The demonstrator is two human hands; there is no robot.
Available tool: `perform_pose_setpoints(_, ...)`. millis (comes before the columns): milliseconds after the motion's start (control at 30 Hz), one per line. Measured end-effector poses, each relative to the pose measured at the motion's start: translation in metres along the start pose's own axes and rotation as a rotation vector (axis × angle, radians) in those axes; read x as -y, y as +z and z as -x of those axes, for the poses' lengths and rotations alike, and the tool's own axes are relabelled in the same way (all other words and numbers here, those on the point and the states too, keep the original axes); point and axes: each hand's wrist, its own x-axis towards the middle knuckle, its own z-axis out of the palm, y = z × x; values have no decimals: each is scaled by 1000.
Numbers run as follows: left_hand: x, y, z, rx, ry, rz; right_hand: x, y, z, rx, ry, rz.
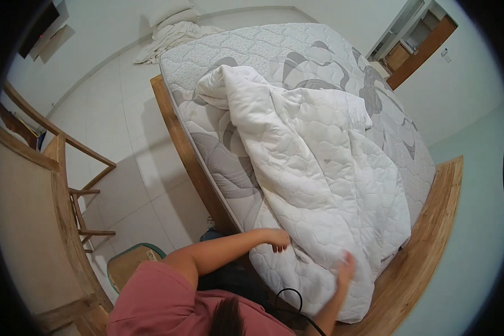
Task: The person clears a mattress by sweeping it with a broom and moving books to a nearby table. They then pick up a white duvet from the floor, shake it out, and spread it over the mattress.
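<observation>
A white quilted mattress protector (313,168) lies bunched and folded across the near part of the patterned mattress (252,47), with long creases running away from me. My left hand (278,239) is over its near left edge, fingers curled in and no cloth visibly pinched in them. To the right, my right hand (346,267) rests on or just above the near right part of the protector, fingers stretched out and slightly blurred. Part of the protector's near edge reaches the wooden headboard (431,224).
The wooden bed frame (182,145) runs along the left side. Wooden chairs (61,151) and a green-rimmed stool-like seat (131,266) stand at left. A black cable (297,297) loops near my body. Pillows and bedding (176,36) lie on the far floor.
</observation>
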Motion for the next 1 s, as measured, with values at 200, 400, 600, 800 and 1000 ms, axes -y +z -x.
perform_pose_setpoints(200,53,-117,72,-590,80,290,179,223,-27,468,-326,-162)
perform_pose_setpoints(400,119,-221,86,-830,92,524,199,372,-76,174,-135,455)
perform_pose_setpoints(600,123,-344,95,-997,85,724,205,396,-126,57,75,373)
perform_pose_setpoints(800,102,-463,99,-1046,488,1263,203,213,-130,16,222,83)
perform_pose_setpoints(1000,43,-497,137,-765,844,1552,201,75,-58,-123,566,-296)
